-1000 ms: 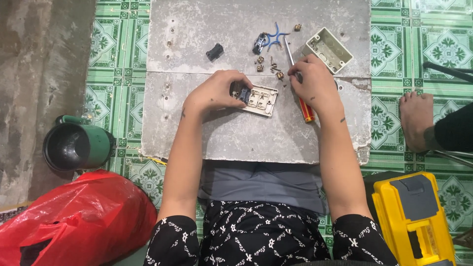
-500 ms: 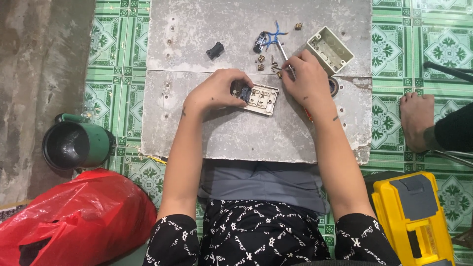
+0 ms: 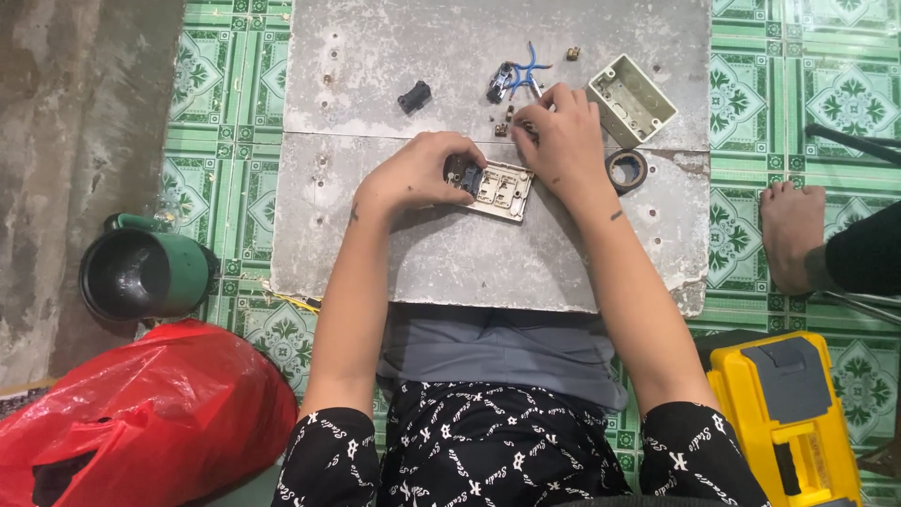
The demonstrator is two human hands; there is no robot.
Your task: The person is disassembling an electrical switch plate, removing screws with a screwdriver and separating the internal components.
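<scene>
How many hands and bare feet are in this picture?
3: the left hand holding the beige switch plate, the right hand just above the plate, and another person's bare foot on the tiles at right.

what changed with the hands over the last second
The right hand moved up from beside the switch plate toward the small parts; the red-handled screwdriver it held is out of sight. The left hand stayed on the plate, which has not moved.
</scene>
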